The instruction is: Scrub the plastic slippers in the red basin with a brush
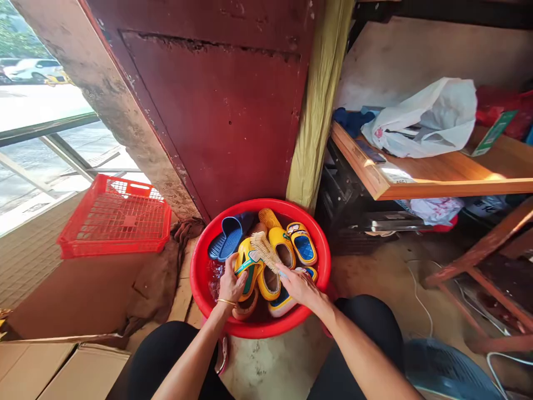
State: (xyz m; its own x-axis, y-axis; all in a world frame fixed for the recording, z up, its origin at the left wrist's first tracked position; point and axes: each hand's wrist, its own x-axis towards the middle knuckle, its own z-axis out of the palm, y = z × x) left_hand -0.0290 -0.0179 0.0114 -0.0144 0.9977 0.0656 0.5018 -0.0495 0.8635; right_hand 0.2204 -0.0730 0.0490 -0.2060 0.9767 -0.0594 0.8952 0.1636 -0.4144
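Observation:
A red basin (323,278) holds water and several shoes. My left hand (231,282) grips a yellow clog (244,256) with a green band, tilted up at the basin's left side. In my right hand (298,284) is a scrubbing brush (265,249), its pale bristles close to the clog; whether they touch it I cannot tell. Blue slippers (231,235) lie at the back left of the basin. Other yellow clogs (281,244) are in the middle, and a yellow clog with a blue inside (305,246) leans at the right.
Behind the basin stand a dark red door (225,116) and a yellowish cloth (320,105). A red crate (120,216) sits at left above cardboard (37,366). At right are a wooden tabletop (441,172) with a white bag (428,119), a wooden stool (478,278) and a fan (449,369).

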